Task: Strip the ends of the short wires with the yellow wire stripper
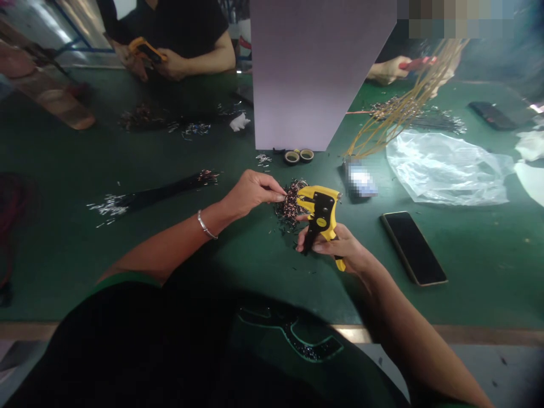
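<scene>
My right hand (346, 247) is wrapped round the handles of a yellow and black wire stripper (326, 205), whose jaws point left. At the left of those jaws, my left hand (257, 191) is closed in a pinch, thumb against forefinger. Whatever sits between its fingertips is too small to make out. Under and behind the fingertips and the jaws lies a heap of short dark and copper-coloured wire scraps (289, 208). A bundle of black wires (159, 191) rests left of my left hand, with pale tips at one end and coppery tips at the other.
Two tape rolls (292, 157) lie at the foot of a tall pale panel (306, 73). To the right are a phone (413, 247), a clear plastic bag (450, 170) and yellow wires (393, 122). Across the green table (238, 266), two people's hands hold tools.
</scene>
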{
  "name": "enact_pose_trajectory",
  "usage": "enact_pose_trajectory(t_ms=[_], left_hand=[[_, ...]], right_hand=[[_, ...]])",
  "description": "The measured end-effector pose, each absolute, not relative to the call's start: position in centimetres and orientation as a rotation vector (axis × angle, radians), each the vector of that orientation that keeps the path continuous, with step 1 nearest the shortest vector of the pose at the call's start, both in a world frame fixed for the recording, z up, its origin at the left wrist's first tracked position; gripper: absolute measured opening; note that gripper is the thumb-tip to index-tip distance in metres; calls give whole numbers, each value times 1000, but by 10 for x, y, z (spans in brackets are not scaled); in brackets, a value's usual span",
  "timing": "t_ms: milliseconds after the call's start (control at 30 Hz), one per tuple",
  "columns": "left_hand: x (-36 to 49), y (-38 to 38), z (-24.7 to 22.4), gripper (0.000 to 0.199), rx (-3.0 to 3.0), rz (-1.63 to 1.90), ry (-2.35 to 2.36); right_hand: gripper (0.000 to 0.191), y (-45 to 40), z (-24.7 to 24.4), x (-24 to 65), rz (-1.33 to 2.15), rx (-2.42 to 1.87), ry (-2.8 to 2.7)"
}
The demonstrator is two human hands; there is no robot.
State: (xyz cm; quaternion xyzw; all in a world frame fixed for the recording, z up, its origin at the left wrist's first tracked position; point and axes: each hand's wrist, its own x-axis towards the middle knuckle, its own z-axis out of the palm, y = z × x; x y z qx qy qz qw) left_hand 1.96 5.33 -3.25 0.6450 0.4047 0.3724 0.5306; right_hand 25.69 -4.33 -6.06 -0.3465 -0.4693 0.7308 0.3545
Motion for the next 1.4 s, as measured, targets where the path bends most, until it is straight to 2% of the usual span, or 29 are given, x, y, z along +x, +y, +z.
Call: enact_pose_trajectory(t_ms=[333, 800, 1133, 1400], left_hand=[[27, 50, -39, 9, 1364, 930, 994], [26, 46, -47, 7, 1528, 971, 988], [24, 48, -41, 5, 1607, 970, 1007], [20, 54, -48, 5, 1650, 993, 985]], right_hand=[[58, -43, -62, 256, 1899, -892, -1169], [53, -45, -66, 253, 1840, -923, -1197], [42, -46, -69, 246, 1742, -938, -1219], [26, -47, -73, 236, 1703, -940, -1154]])
